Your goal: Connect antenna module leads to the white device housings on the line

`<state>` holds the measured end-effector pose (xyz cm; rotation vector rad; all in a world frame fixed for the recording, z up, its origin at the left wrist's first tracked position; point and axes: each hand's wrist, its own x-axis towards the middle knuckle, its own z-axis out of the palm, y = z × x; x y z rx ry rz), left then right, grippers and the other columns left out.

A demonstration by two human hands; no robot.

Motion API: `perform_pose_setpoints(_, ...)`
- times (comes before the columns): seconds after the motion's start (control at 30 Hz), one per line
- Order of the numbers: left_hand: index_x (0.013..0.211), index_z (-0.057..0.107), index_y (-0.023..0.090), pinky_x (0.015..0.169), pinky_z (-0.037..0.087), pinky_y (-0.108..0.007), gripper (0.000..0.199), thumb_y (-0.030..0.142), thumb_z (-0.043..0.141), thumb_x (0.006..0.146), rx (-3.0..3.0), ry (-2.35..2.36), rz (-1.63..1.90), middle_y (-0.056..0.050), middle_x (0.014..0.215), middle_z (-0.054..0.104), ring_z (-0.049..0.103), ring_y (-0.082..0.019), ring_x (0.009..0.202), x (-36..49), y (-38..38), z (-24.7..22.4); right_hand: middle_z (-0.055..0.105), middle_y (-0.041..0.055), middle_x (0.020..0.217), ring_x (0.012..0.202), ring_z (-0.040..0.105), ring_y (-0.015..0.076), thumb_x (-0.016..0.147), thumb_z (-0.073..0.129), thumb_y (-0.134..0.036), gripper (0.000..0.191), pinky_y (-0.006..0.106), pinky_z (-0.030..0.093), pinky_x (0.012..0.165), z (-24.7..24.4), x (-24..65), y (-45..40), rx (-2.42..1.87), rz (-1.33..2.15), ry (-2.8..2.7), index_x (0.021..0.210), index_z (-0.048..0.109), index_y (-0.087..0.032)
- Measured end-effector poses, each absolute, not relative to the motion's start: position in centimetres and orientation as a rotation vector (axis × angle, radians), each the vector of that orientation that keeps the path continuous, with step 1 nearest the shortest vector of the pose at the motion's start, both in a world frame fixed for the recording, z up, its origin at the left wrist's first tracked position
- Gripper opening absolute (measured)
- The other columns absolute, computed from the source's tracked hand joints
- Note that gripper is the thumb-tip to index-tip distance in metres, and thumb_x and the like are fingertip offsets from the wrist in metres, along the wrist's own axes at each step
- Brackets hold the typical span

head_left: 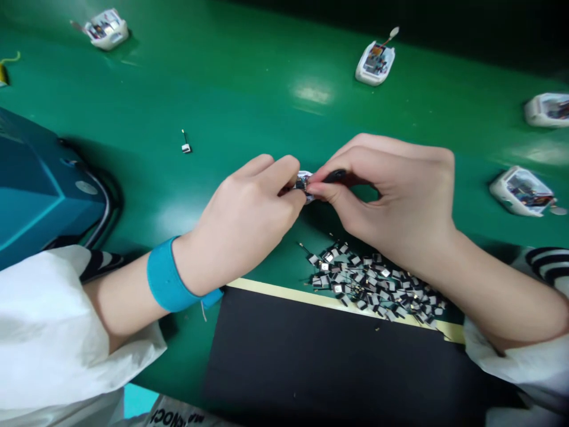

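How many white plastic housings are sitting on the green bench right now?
4 white plastic housings with exposed circuit boards: one top centre, one upper left, one at the right edge, one just below it. Others may lie out of frame.

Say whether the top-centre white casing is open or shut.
Open: the white casing shows a circuit board inside, with no cover over it.

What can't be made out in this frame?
Head view:
- The small round part: mostly covered by the fingers of the left hand and right hand.
- The black object: partly hidden by the right hand's fingers, so its kind cannot be told.
- The pile of tiny parts: each piece is too small to identify.
- The white housing: cut off by the right edge.
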<state>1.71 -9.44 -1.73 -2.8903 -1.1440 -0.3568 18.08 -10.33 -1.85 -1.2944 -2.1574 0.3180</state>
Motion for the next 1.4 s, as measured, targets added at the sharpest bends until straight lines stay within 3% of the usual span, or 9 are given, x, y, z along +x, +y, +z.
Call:
perform_pose_setpoints(0.23, 0.075, 0.062, 0.017, 0.059, 0.043, -0.028, 0.026, 0.014, 0.037, 0.081, -2.867, -1.068, -0.405, -0.003, 0.072, 0.054, 0.052, -0.016, 0.068, 1.6, -9.2, -1.8, 0.054, 0.0005, 0.067, 0.06, 0.049, 0.0115, 0.079, 0.045, -0.019, 0.015, 0.025, 0.038, 0.056, -2.1, 17.7, -10.1, -1.293, 0.364, -2.165, 0.069, 0.057, -0.019)
perform_pose_setpoints(0.37, 0.085, 0.061, 0.014, 0.082, 0.044, -0.033, 0.023, 0.015, 0.038, 0.083, -2.955, -0.987, -0.513, -0.005, 0.082, 0.057, 0.05, -0.02, 0.094, 1.1, -9.1, -2.0, 0.054, 0.0003, 0.069, 0.062, 0.049, 0.0104, 0.079, 0.047, -0.021, 0.012, 0.023, 0.038, 0.058, -1.8, 18.3, -9.5, -1.249, 0.479, -2.119, 0.071, 0.054, -0.017)
perform_pose_setpoints(0.43, 0.096, 0.058, 0.014, 0.085, 0.044, -0.032, 0.023, 0.015, 0.039, 0.083, -2.977, -1.058, -0.524, -0.006, 0.091, 0.057, 0.049, -0.019, 0.095, 0.8, -9.4, -2.0, 0.055, 0.0006, 0.069, 0.063, 0.05, 0.0103, 0.081, 0.044, -0.023, 0.012, 0.022, 0.039, 0.06, -1.3, 19.0, -9.2, -1.291, 0.553, -2.091, 0.074, 0.052, -0.016)
perform_pose_setpoints(0.57, 0.122, 0.038, 0.011, 0.078, 0.047, -0.033, 0.039, 0.013, 0.035, 0.083, -2.971, -1.285, -0.512, -0.01, 0.098, 0.055, 0.052, -0.019, 0.086, 0.7, -10.7, -1.8, 0.056, 0.0031, 0.073, 0.067, 0.053, 0.0122, 0.082, 0.037, -0.016, 0.015, 0.024, 0.041, 0.063, -0.7, 20.0, -9.1, -1.415, 0.621, -2.189, 0.079, 0.051, -0.015)
perform_pose_setpoints(0.67, 0.126, 0.03, 0.015, 0.077, 0.048, -0.029, 0.044, 0.01, 0.032, 0.082, -3.112, -1.318, -0.684, -0.009, 0.102, 0.053, 0.052, -0.016, 0.089, 0.6, -11.1, -1.7, 0.058, 0.0061, 0.08, 0.075, 0.054, 0.0143, 0.082, 0.036, -0.014, 0.019, 0.027, 0.042, 0.069, -0.8, 19.8, -9.1, -1.395, 0.612, -2.31, 0.082, 0.055, -0.014)
perform_pose_setpoints(0.8, 0.129, 0.024, 0.019, 0.089, 0.042, -0.035, 0.055, 0.013, 0.044, 0.078, -3.078, -1.389, -0.968, -0.009, 0.114, 0.048, 0.045, -0.019, 0.106, 0.2, -9.5, -2.3, 0.057, 0.0058, 0.083, 0.076, 0.053, 0.0134, 0.083, 0.043, -0.025, 0.021, 0.026, 0.043, 0.069, -1.5, 19.1, -9.0, -1.335, 0.549, -2.337, 0.091, 0.059, -0.014)
perform_pose_setpoints(0.93, 0.132, 0.015, 0.02, 0.099, 0.031, -0.043, 0.07, 0.019, 0.055, 0.074, -3.228, -1.288, -0.892, -0.009, 0.124, 0.045, 0.036, -0.022, 0.117, -0.2, -7.1, -3.3, 0.055, 0.0051, 0.079, 0.076, 0.052, 0.0139, 0.083, 0.043, -0.029, 0.023, 0.025, 0.043, 0.07, -2.3, 18.3, -8.4, -1.269, 0.212, -2.463, 0.086, 0.061, -0.015)
perform_pose_setpoints(1.07, 0.126, 0.029, 0.021, 0.097, 0.034, -0.043, 0.061, 0.023, 0.06, 0.073, -3.299, -1.3, -0.879, -0.007, 0.115, 0.054, 0.046, -0.022, 0.11, 0.0, -6.4, -3.8, 0.053, 0.0048, 0.071, 0.071, 0.051, 0.016, 0.083, 0.041, -0.023, 0.023, 0.027, 0.042, 0.067, -2.8, 17.4, -8.4, -1.196, -0.294, -2.591, 0.074, 0.059, -0.013)
perform_pose_setpoints(1.4, 0.124, 0.03, 0.019, 0.079, 0.049, -0.025, 0.068, 0.024, 0.066, 0.066, -3.339, -1.463, -1.143, -0.004, 0.103, 0.057, 0.058, -0.011, 0.081, 0.5, -8.0, -3.4, 0.051, 0.0029, 0.063, 0.06, 0.046, 0.0153, 0.073, 0.054, -0.015, 0.005, 0.026, 0.035, 0.055, -2.4, 17.3, -9.2, -1.118, -0.469, -2.476, 0.068, 0.055, -0.013)
